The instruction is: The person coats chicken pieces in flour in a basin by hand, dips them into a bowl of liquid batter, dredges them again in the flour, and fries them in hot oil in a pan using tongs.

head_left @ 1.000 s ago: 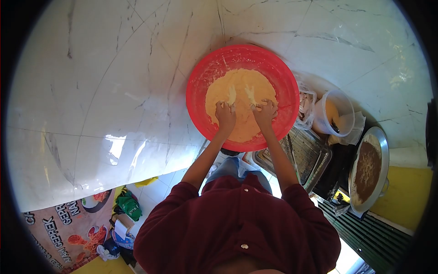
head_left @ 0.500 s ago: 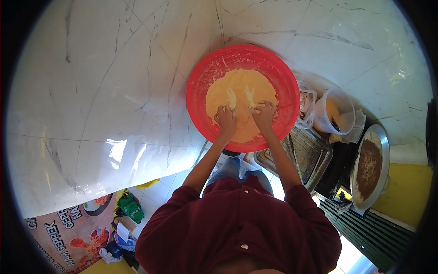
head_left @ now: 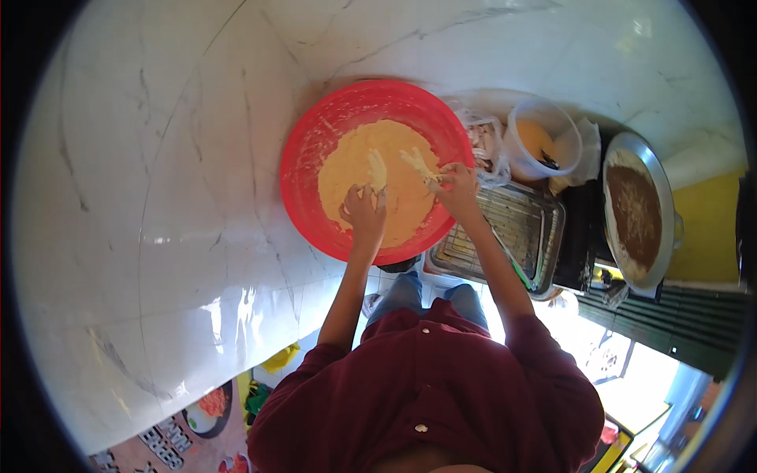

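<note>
A red basin (head_left: 298,169) holds a wide layer of pale orange flour (head_left: 406,213). My left hand (head_left: 364,213) is closed on the lower end of a flour-coated piece (head_left: 378,169) that points up the basin. Near the basin's right side, my right hand (head_left: 456,189) pinches the end of a second coated piece (head_left: 418,163), which has thin finger-like tips and leans to the upper left. The fingertips partly hide the ends of both pieces.
Right of the basin are a plastic bag of pale pieces (head_left: 482,146), a clear tub with orange contents (head_left: 516,150), a metal tray with a wire rack (head_left: 505,229) and a large pan of brown contents (head_left: 669,213). Marbled tiles (head_left: 197,197) line the wall.
My right hand has moved up and towards the basin's right rim, and its coated piece has tilted and shifted with it. The view has turned to the right.
</note>
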### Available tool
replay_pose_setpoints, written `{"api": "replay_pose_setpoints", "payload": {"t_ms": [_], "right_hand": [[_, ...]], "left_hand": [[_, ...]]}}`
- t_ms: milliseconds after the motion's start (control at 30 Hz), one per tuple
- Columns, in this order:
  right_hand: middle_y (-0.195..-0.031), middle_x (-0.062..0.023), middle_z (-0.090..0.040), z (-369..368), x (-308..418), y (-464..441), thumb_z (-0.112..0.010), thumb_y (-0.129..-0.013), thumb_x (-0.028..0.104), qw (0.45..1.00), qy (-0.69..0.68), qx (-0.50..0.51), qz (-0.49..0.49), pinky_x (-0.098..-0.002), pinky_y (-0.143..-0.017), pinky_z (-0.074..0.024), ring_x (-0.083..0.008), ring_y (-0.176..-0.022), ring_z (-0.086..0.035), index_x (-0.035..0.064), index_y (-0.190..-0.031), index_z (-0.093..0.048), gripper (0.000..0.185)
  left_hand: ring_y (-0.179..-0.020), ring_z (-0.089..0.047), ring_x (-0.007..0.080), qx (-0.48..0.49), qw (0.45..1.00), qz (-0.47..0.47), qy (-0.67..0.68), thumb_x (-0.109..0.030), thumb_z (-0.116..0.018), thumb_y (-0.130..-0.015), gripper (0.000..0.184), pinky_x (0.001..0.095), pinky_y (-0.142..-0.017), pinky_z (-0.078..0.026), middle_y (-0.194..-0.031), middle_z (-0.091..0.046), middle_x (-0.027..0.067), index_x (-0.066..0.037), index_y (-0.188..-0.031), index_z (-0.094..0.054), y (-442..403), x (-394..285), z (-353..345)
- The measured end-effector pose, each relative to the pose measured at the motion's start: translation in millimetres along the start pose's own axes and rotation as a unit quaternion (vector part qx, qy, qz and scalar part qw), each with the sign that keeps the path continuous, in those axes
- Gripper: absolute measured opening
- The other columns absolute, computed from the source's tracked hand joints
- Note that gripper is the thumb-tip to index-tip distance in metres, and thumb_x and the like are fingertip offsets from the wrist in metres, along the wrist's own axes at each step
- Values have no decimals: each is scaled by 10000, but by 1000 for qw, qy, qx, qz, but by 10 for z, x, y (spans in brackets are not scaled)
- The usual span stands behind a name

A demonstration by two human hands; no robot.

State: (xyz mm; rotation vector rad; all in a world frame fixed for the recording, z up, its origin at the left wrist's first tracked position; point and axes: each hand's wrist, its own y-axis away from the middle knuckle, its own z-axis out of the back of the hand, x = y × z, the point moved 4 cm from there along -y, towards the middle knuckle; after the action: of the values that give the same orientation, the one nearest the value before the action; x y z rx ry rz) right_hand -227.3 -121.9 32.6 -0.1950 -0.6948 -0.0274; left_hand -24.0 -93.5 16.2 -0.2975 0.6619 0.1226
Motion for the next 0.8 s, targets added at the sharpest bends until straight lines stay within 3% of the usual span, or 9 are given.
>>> {"api": "replay_pose_setpoints", "payload": {"t_ms": [133,200,300,367,533,633,733,800], "right_hand": [[-993,-61,-538,797,-106,197,-690,-660,319,998,-31,-45,-26,-440,-840,-338,-280,-995,-421,58,-756,-681,279],[-957,-78,-551,1297,-115,365,-693,-661,202,995,2,-103,-6,-361,-815,-373,-274,-931,-461,40,-746,-659,186],[-947,-78,-551,2036,-197,645,-702,-664,178,988,30,-150,-31,-344,-804,-383,-264,-918,-461,13,-741,-644,190],[-945,-78,-550,2460,-324,835,-707,-667,182,980,50,-182,-58,-346,-801,-386,-261,-917,-459,10,-738,-640,198],[-958,-79,-538,3457,-722,1251,-700,-672,247,950,151,-244,-126,-367,-857,-337,-248,-990,-422,24,-752,-671,239],[-935,-79,-535,3924,-1076,1344,-705,-633,254,933,227,-233,-153,-378,-839,-335,-249,-978,-418,38,-747,-675,246],[-895,-79,-531,4183,-1488,1334,-704,-600,283,917,291,-202,-184,-380,-803,-342,-255,-953,-416,56,-737,-679,266],[-883,-83,-531,4215,-1713,1290,-699,-609,301,912,329,-107,-218,-380,-795,-347,-267,-953,-412,61,-743,-679,276]], "left_hand": [[-1159,-331,280,74,993,-87,2,-343,-515,-838,336,494,-936,-189,-1146,-434,122,-59,-1007,-573,-80,-682,59],[-1165,-325,285,109,986,-127,25,-352,-516,-837,340,493,-935,-188,-1157,-435,119,-65,-1008,-574,-52,-1084,-11],[-1180,-318,299,143,967,-193,87,-343,-539,-827,329,491,-934,-186,-1170,-443,122,-76,-1016,-571,48,-1693,-192],[-1099,-418,268,71,944,-314,78,-351,-579,-805,312,440,-915,-235,-1103,-500,72,-79,-958,-595,121,-2132,-311],[-1133,-407,283,73,893,-429,111,-388,-610,-774,318,460,-910,-245,-1117,-517,80,-97,-897,-651,277,-3139,-540],[-1182,-362,280,142,871,-463,75,-420,-603,-774,347,520,-941,-186,-1126,-516,69,-92,-869,-665,338,-3630,-658],[-1180,-340,296,137,846,-506,94,-398,-623,-758,336,580,-930,-153,-1082,-531,91,-72,-823,-668,401,-3931,-835],[-1189,-329,291,143,842,-511,93,-408,-616,-763,347,581,-935,-150,-1079,-533,86,-68,-810,-671,457,-4059,-930]]}}
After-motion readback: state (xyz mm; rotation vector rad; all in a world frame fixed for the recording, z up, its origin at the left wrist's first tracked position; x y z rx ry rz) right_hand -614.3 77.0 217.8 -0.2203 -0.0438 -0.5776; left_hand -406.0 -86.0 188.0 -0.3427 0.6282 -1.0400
